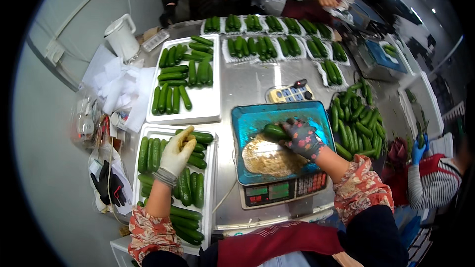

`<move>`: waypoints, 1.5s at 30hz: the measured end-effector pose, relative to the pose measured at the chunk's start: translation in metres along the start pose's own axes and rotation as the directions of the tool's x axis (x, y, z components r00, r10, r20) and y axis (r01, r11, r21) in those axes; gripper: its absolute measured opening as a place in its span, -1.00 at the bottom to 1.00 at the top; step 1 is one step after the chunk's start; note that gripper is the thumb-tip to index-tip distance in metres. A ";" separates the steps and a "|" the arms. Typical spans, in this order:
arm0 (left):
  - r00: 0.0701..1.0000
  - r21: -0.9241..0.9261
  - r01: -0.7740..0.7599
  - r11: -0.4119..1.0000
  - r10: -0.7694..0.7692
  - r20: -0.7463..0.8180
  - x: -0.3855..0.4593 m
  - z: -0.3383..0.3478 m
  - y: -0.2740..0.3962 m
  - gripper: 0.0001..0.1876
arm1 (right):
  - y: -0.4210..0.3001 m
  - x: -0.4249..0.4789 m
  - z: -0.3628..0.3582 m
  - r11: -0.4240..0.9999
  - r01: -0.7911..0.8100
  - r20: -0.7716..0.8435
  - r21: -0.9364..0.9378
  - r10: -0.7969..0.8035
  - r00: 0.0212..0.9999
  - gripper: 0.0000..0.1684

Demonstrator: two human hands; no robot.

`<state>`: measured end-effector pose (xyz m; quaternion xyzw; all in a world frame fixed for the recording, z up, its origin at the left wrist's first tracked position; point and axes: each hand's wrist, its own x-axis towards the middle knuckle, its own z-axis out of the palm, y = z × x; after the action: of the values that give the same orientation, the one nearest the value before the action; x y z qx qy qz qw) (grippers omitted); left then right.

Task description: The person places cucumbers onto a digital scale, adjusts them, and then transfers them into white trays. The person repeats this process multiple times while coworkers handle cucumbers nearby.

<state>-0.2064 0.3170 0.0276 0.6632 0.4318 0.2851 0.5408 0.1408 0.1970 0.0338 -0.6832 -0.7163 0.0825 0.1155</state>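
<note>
My left hand [177, 152], in a whitish work glove with yellowed fingertips, hovers over or rests on the cucumbers [154, 152] in the near white foam tray [207, 207]. Its thumb and fingers are apart, with no cucumber seen between them. In a dark flowered glove, my right hand [301, 138] grips a cucumber [275, 132] above the blue pan [246, 118] of a digital scale [285, 193]. The pan is stained brown in its middle. Farther back stands a second white foam tray [200, 113] with cucumbers in groups.
A cucumber heap [358, 122] lies right of the scale. Wrapped cucumber packs [259, 48] line the table's back, behind a power strip [289, 93]. Crumpled white sheets [115, 85] and a white jug [121, 37] are left. Two people stand opposite; a co-worker's blue-gloved hand [418, 152] is at right.
</note>
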 end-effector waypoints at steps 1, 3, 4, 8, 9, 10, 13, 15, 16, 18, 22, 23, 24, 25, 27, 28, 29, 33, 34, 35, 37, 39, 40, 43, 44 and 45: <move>0.999 -0.046 -0.001 0.999 0.003 0.037 -0.005 0.012 0.011 -0.54 | -0.002 -0.008 -0.001 0.993 0.051 -0.034 -0.107 -0.055 0.998 -0.39; 0.996 -0.078 -0.028 0.997 0.034 0.087 -0.013 0.029 0.024 -0.54 | -0.002 -0.017 -0.004 0.996 0.001 -0.044 -0.094 -0.005 0.999 -0.43; 0.994 -0.076 -0.027 0.997 0.035 0.100 -0.017 0.035 0.032 -0.54 | 0.003 -0.020 0.002 0.991 0.014 -0.115 -0.135 -0.030 0.993 -0.43; 0.993 -0.042 -0.063 0.997 0.067 0.096 -0.038 0.043 0.052 -0.55 | 0.018 -0.044 -0.023 0.996 0.020 -0.350 0.091 0.013 0.937 -0.45; 0.993 -0.056 -0.060 0.997 0.065 0.095 -0.044 0.044 0.059 -0.56 | 0.028 -0.058 -0.032 0.981 0.019 -0.396 0.193 0.061 0.916 -0.45; 0.995 -0.059 -0.060 0.996 0.064 0.075 -0.051 0.046 0.063 -0.56 | 0.046 -0.074 -0.033 0.956 0.009 -0.439 0.294 0.127 0.889 -0.46; 0.999 -0.097 -0.039 0.995 0.042 0.030 -0.074 0.047 0.060 -0.58 | 0.088 -0.138 -0.014 0.678 0.067 -0.498 0.732 0.466 0.731 -0.51; 1.000 -0.124 -0.030 0.992 0.030 -0.001 -0.086 0.053 0.059 -0.59 | 0.121 -0.195 0.009 0.615 0.036 -0.473 0.788 0.566 0.675 -0.55; 1.000 -0.132 -0.017 0.991 0.014 -0.026 -0.093 0.057 0.059 -0.59 | 0.133 -0.222 0.022 0.592 0.027 -0.457 0.806 0.592 0.664 -0.54; 0.997 -0.150 -0.002 0.989 -0.009 -0.071 -0.109 0.064 0.060 -0.60 | 0.142 -0.266 0.043 0.488 -0.024 -0.350 0.873 0.659 0.665 -0.53; 0.990 -0.155 0.028 0.987 -0.049 -0.135 -0.129 0.084 0.064 -0.59 | 0.114 -0.297 0.052 0.273 -0.180 -0.073 0.945 0.712 0.699 -0.53; 0.987 -0.163 0.038 0.986 -0.062 -0.147 -0.131 0.089 0.066 -0.60 | 0.108 -0.300 0.056 0.272 -0.270 -0.002 0.924 0.708 0.706 -0.54; 0.985 -0.173 0.050 0.984 -0.077 -0.157 -0.134 0.094 0.065 -0.60 | 0.106 -0.304 0.071 0.393 -0.154 -0.145 0.907 0.633 0.761 -0.59; 0.981 -0.180 0.056 0.982 -0.087 -0.171 -0.137 0.098 0.064 -0.60 | 0.088 -0.295 0.058 0.333 -0.225 -0.038 0.916 0.629 0.776 -0.63; 0.982 -0.202 0.028 0.979 -0.065 -0.175 -0.142 0.107 0.062 -0.60 | 0.073 -0.288 0.057 0.267 -0.240 0.063 0.933 0.537 0.841 -0.66; 0.984 -0.220 0.014 0.975 -0.053 -0.173 -0.143 0.110 0.061 -0.59 | 0.066 -0.285 0.057 0.244 -0.240 0.088 0.939 0.506 0.858 -0.67; 0.985 -0.239 0.000 0.971 -0.042 -0.169 -0.146 0.112 0.061 -0.58 | 0.060 -0.284 0.058 0.222 -0.241 0.112 0.945 0.473 0.874 -0.68; 0.982 -0.248 0.013 0.969 -0.059 -0.180 -0.154 0.123 0.064 -0.56 | 0.048 -0.285 0.058 0.202 -0.271 0.191 0.941 0.343 0.920 -0.70; 0.981 -0.228 0.022 0.973 -0.065 -0.184 -0.156 0.126 0.064 -0.56 | 0.049 -0.287 0.060 0.289 -0.297 0.200 0.910 0.319 0.926 -0.70; 0.979 -0.217 0.034 0.976 -0.076 -0.189 -0.158 0.128 0.064 -0.57 | 0.049 -0.289 0.059 0.292 -0.298 0.207 0.909 0.304 0.930 -0.70; 0.976 -0.194 0.057 0.979 -0.096 -0.197 -0.160 0.135 0.064 -0.57 | 0.049 -0.293 0.056 0.296 -0.301 0.219 0.906 0.279 0.935 -0.70; 0.979 -0.212 0.046 0.976 -0.087 -0.187 -0.160 0.141 0.060 -0.58 | 0.050 -0.297 0.050 0.332 -0.273 0.195 0.903 0.248 0.949 -0.69; 0.979 -0.224 0.050 0.973 -0.092 -0.181 -0.159 0.145 0.060 -0.58 | 0.051 -0.299 0.048 0.333 -0.292 0.217 0.897 0.244 0.945 -0.68; 0.987 -0.227 0.053 0.972 -0.085 -0.133 -0.146 0.158 0.066 -0.57 | 0.058 -0.306 0.048 0.322 -0.319 0.249 0.891 0.240 0.938 -0.63; 0.991 -0.221 0.063 0.973 -0.087 -0.101 -0.138 0.164 0.075 -0.57 | 0.061 -0.309 0.049 0.316 -0.323 0.254 0.892 0.241 0.937 -0.61; 0.994 -0.214 0.069 0.974 -0.085 -0.067 -0.127 0.169 0.082 -0.57 | 0.063 -0.311 0.050 0.284 -0.312 0.240 0.907 0.261 0.935 -0.62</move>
<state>-0.1010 0.1219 0.0753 0.5733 0.4446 0.3332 0.6022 0.1997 -0.1078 -0.0479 -0.6075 -0.4071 0.5111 0.4516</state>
